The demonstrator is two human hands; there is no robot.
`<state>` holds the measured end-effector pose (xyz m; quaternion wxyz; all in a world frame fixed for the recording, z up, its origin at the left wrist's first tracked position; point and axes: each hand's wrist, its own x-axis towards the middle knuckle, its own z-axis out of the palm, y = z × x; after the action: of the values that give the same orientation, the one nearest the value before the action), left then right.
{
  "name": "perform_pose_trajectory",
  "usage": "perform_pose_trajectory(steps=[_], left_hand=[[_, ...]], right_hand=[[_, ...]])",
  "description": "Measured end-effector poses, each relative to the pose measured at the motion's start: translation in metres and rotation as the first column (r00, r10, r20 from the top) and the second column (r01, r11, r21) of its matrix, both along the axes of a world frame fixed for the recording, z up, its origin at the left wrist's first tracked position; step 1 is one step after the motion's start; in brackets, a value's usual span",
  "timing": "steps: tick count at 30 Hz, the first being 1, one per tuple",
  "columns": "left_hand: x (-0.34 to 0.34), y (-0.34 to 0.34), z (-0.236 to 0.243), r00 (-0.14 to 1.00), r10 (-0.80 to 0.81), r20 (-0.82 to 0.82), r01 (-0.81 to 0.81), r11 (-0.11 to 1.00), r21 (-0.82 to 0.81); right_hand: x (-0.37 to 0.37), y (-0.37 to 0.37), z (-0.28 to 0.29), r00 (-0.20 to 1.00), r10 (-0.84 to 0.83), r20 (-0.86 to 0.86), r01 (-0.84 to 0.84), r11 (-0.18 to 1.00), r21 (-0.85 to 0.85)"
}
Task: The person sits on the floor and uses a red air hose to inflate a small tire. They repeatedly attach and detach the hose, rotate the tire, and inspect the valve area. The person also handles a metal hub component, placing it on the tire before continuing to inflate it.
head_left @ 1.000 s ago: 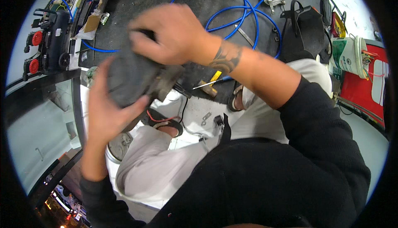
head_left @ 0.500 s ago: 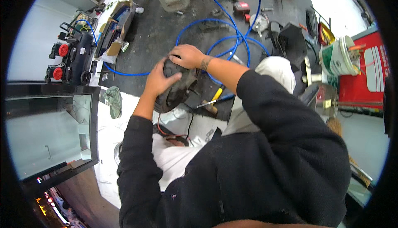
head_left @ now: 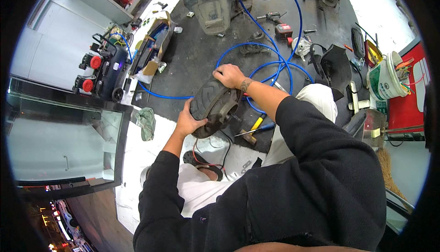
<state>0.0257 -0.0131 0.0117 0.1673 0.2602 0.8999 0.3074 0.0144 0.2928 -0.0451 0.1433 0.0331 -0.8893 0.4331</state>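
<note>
Upright above the dark mat, a small black wheel with a treaded tyre (head_left: 207,97) is held between my two hands. My left hand (head_left: 187,121) grips its lower left side, with the thumb on the sidewall. On the top edge rests my right hand (head_left: 230,76), its fingers curled over the tyre. The wheel's open hub side faces right, and a short axle sticks out of it. Right beside it lie a wooden-handled hammer (head_left: 248,137), a yellow-handled tool (head_left: 257,123) and a blue-handled tool (head_left: 267,127).
A blue hose (head_left: 300,18) loops over the mat beyond the wheel. A red power tool (head_left: 283,31) and a dark welding mask (head_left: 333,71) lie farther off. At left stands an air compressor (head_left: 106,71); at right, a white bucket (head_left: 388,78). Cables run near my foot.
The wheel has turned, so its tread and hub side show more. My left hand has moved lower along the tyre; the right stays on top. The whole view has shifted.
</note>
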Motion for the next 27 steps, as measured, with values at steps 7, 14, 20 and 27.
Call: perform_pose_trajectory(steps=[7, 14, 20, 27], left_hand=[[0.011, -0.015, 0.119, 0.990, 0.042, -0.131, -0.046, 0.998, -0.030], [0.029, -0.035, 0.229, 0.963, -0.010, -0.269, 0.041, 0.993, 0.108], [0.035, 0.044, 0.068, 0.988, -0.019, -0.156, 0.004, 0.995, -0.097], [0.004, 0.065, -0.013, 0.998, 0.025, -0.063, -0.021, 0.998, 0.064]], right_hand=[[0.003, -0.017, 0.107, 0.999, -0.020, -0.034, 0.020, 0.999, -0.025], [0.029, -0.018, 0.218, 0.968, 0.029, -0.249, -0.023, 0.999, 0.027], [0.041, -0.023, 0.040, 0.971, 0.214, -0.107, -0.148, 0.888, 0.436], [0.005, 0.017, -0.038, 0.979, 0.027, 0.203, -0.050, 0.993, 0.109]])
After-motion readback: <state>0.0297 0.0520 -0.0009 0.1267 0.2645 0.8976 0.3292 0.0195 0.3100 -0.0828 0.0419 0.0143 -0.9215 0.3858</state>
